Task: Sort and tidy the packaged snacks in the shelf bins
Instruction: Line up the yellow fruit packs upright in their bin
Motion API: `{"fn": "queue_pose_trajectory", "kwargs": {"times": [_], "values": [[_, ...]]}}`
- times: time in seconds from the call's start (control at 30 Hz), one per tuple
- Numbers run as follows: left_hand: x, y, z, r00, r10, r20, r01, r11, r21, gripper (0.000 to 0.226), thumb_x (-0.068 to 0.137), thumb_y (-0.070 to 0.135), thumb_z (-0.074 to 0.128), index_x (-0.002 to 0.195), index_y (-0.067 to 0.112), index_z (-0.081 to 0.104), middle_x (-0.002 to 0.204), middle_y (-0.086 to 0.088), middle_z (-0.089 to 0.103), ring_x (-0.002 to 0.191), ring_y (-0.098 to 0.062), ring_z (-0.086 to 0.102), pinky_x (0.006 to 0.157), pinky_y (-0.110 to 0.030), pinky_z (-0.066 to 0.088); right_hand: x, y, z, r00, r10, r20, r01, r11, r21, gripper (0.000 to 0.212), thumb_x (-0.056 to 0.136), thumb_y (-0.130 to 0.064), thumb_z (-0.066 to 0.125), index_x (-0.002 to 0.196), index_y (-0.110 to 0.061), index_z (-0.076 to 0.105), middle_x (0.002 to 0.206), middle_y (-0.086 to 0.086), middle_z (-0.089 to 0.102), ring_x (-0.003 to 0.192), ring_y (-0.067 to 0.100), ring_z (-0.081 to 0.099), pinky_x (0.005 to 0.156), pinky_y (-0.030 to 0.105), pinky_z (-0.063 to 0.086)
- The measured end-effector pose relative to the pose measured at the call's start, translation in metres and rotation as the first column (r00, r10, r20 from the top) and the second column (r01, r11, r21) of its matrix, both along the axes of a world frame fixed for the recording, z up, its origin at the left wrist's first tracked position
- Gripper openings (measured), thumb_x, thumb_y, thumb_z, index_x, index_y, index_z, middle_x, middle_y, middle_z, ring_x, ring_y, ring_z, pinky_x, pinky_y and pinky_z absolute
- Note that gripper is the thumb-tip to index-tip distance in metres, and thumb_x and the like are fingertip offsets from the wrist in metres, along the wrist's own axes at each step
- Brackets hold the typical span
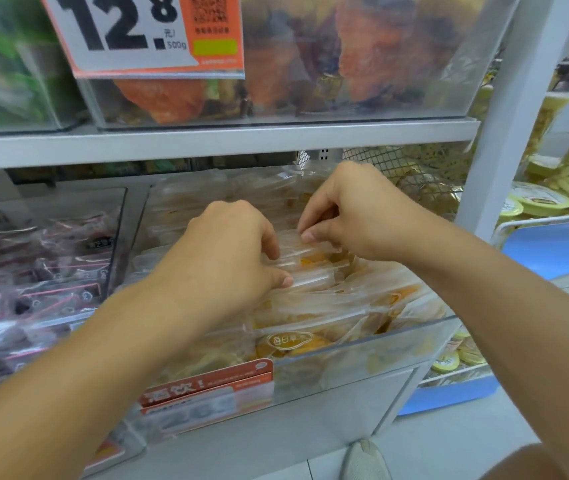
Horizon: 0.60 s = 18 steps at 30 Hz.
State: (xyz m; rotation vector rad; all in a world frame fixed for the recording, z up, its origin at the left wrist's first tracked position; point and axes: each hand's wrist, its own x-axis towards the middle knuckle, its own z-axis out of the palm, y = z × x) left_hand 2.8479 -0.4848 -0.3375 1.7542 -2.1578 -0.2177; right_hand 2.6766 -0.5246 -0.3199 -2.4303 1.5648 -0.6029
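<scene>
I see a white metal shelving unit [220, 140] filling most of the view, its flat painted shelf edge running across above the hands and a square upright post [504, 133] rising on the right. On the lower shelf sits a clear acrylic bin [362, 344], smooth and glossy with a straight front rim, heaped with clear plastic snack packets [338, 306] that are thin, crinkly and transparent, showing yellow-orange pieces inside. To its left a second clear bin [120, 216] holds dark purple snack packets [44, 271] with pink-edged labels, also in shiny film. The upper shelf carries another clear bin [345, 64] of blurred orange and purple packs, with a large price sign [130, 32] reading 12.8 hanging in front. A red-orange label card [210, 386] is clipped on the lower bin's front wall. Behind the bin I can make out wire mesh [397, 164]; to the right stand yellow-lidded tubs [539, 199] and a blue tray [553, 247], and pale floor tiles below. Both forearms reach forward over the yellow packets. The left hand [227, 251] is knuckles-up, its fingers curled down and thumb pressed on the top packets, gripping them. The right hand [349, 209] is just beside it, fingertips bunched and pinching the sealed edge of a packet on the pile.
</scene>
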Motion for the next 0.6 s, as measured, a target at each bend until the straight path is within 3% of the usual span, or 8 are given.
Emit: {"fn": "queue_pose_trajectory", "kwargs": {"times": [0.07,0.13,0.27,0.37,0.5,0.6], "values": [[0.000,0.002,0.000,0.999,-0.014,0.029,0.015,1.000,-0.013,0.035,0.073,0.055,0.080,0.100,0.034,0.073,0.105,0.007,0.068,0.099,-0.013,0.061,0.075,-0.025,0.040,-0.004,0.000,0.000,0.998,-0.002,-0.065,0.004,1.000,0.026,0.018,0.076,-0.021,0.086,0.092,-0.026,0.080,0.062,-0.019,0.064,0.061,-0.011,0.059,0.060,0.002,0.042],[0.001,0.003,0.000,0.999,-0.024,0.037,0.024,1.000,-0.019,0.037,0.073,0.060,0.077,0.100,0.035,0.073,0.103,0.009,0.068,0.102,-0.014,0.060,0.077,-0.026,0.040,-0.017,0.000,0.001,0.991,-0.053,-0.124,0.055,0.998,0.020,0.033,0.069,-0.020,0.090,0.098,-0.027,0.078,0.072,-0.014,0.069,0.065,-0.005,0.062,0.069,0.013,0.051],[0.002,0.004,0.004,0.999,-0.046,-0.011,0.046,0.999,-0.017,0.038,0.076,0.070,0.065,0.083,0.034,0.075,0.078,0.017,0.066,0.089,-0.007,0.061,0.078,-0.029,0.045,-0.026,0.003,-0.001,0.985,-0.099,-0.140,0.093,0.994,-0.053,0.016,0.074,-0.018,0.087,0.080,-0.030,0.077,0.067,-0.014,0.070,0.067,-0.001,0.065,0.075,0.029,0.057],[0.000,0.001,0.006,1.000,-0.013,-0.013,0.013,0.999,-0.048,0.010,0.087,0.038,0.073,0.078,0.034,0.070,0.078,0.017,0.063,0.089,-0.011,0.059,0.074,-0.026,0.038,-0.017,0.003,-0.002,0.994,-0.058,-0.095,0.048,0.993,-0.110,0.014,0.077,-0.019,0.083,0.072,-0.031,0.076,0.065,-0.015,0.067,0.067,0.005,0.065,0.074,0.031,0.057],[-0.008,-0.006,-0.001,0.997,0.067,-0.037,-0.071,0.990,-0.125,0.032,0.077,0.005,0.074,0.067,0.034,0.064,0.086,0.007,0.067,0.082,-0.018,0.065,0.074,-0.029,0.052,-0.008,-0.001,-0.008,0.997,0.024,0.079,-0.020,0.998,-0.053,0.010,0.075,-0.022,0.085,0.075,-0.030,0.079,0.064,-0.011,0.070,0.063,-0.002,0.062,0.069,0.019,0.049],[-0.017,-0.008,-0.003,0.999,0.020,-0.049,-0.027,0.991,-0.133,0.034,0.078,0.002,0.073,0.072,0.036,0.070,0.084,0.003,0.070,0.083,-0.022,0.068,0.079,-0.036,0.058,0.003,-0.007,-0.018,0.996,0.045,0.078,-0.043,0.999,-0.026,0.013,0.076,-0.015,0.082,0.079,-0.028,0.081,0.070,-0.006,0.073,0.072,0.005,0.067,0.073,0.026,0.055]]}}
